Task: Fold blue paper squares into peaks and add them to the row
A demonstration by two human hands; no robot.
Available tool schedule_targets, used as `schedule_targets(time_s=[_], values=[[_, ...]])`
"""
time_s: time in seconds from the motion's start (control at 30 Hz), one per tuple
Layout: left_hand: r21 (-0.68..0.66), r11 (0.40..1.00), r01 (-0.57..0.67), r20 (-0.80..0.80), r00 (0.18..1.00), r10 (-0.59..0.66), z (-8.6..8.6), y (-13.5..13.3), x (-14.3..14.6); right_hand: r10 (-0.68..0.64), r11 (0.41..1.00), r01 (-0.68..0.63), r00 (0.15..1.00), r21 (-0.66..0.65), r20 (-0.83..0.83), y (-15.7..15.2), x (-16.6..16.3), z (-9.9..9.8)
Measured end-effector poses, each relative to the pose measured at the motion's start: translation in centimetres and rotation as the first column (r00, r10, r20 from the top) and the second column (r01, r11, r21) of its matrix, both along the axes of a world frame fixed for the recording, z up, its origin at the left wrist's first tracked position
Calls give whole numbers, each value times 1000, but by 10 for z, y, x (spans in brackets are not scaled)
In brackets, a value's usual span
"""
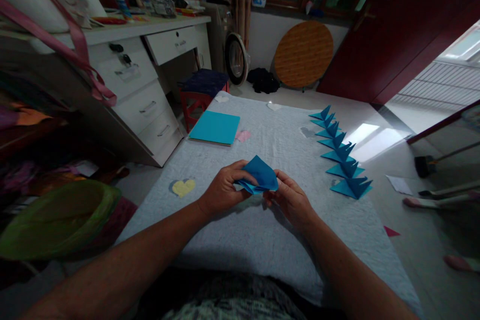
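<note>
A folded piece of blue paper [260, 175] is held just above the grey-white cloth-covered table [285, 240], near its middle. My left hand [223, 191] pinches the paper's left side, fingers closed on it. My right hand [290, 200] grips its right lower edge, fingers curled on it. At the table's right edge lies a row of several finished blue folded paper pieces [342, 157]. A stack of flat blue square sheets [215, 127] rests at the far left of the table.
A yellow heart shape [183, 187] and a pink one [243, 135] lie on the cloth. A white desk with drawers [150, 85] stands left, a red stool [198, 95] beyond. A green-lined bin [56, 220] sits at lower left. Brooms [442, 160] lie on the floor right.
</note>
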State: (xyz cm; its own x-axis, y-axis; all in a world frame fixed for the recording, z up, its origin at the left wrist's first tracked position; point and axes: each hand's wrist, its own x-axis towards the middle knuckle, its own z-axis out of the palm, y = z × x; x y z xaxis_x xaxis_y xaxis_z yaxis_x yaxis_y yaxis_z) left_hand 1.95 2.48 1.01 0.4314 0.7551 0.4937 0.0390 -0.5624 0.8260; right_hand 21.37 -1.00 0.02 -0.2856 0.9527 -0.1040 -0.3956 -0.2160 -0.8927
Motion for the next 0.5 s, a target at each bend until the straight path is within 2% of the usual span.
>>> schedule_targets(time_s=[0.27,0.5], values=[[-20,1000,5,13,1000,-4,0,1,-1,-4,998,4,1000,56,2,-1,-1,-5],[-44,999,10,9,1000,-10,0,1,-2,40,999,-40,997,-2,-73,1,2,-2]])
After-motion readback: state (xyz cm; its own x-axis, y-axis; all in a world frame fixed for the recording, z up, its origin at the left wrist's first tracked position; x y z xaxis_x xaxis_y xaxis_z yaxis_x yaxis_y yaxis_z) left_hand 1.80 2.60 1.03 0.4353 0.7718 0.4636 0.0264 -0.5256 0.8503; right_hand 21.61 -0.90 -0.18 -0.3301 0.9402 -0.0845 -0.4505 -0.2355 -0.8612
